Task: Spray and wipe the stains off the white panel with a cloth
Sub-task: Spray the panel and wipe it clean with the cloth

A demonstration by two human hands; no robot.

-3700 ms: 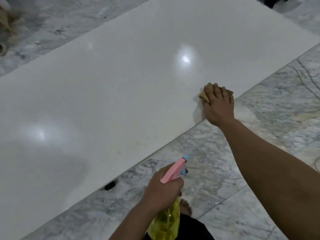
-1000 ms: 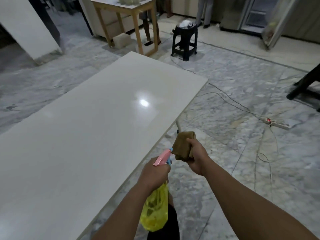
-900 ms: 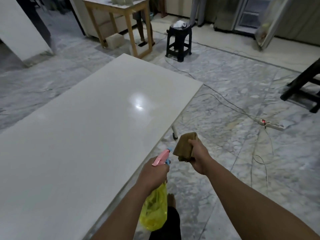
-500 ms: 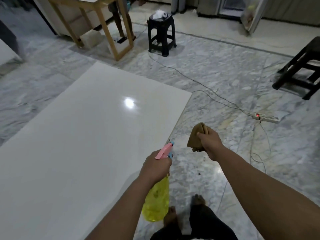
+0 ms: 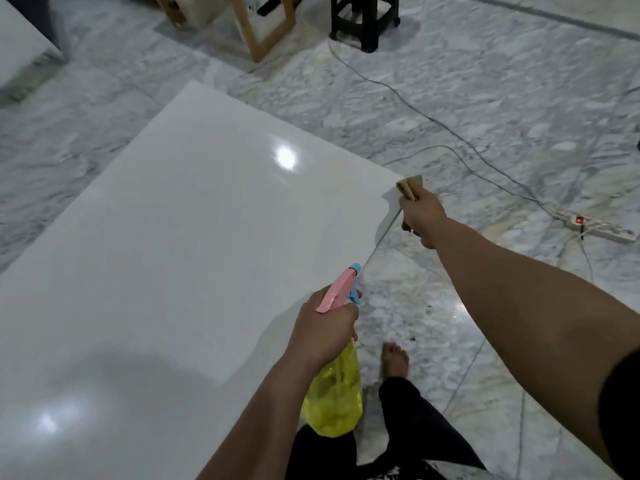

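Head view: our left hand (image 5: 323,332) grips the yellow spray bottle (image 5: 334,398) by its pink head, nozzle aimed across the white panel (image 5: 166,258) lying flat above the marble floor (image 5: 485,109). Our right hand (image 5: 422,211) clutches the brown cloth (image 5: 410,187) at the panel's far right corner; contact unclear.

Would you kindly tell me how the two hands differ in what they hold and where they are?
The left hand grips a yellow spray bottle by its pink head, near the body; the right hand holds a brown cloth, with its arm stretched out. The left hand is beside the panel's long edge; the right hand is at the panel's far corner. Both hands are curled round their things.
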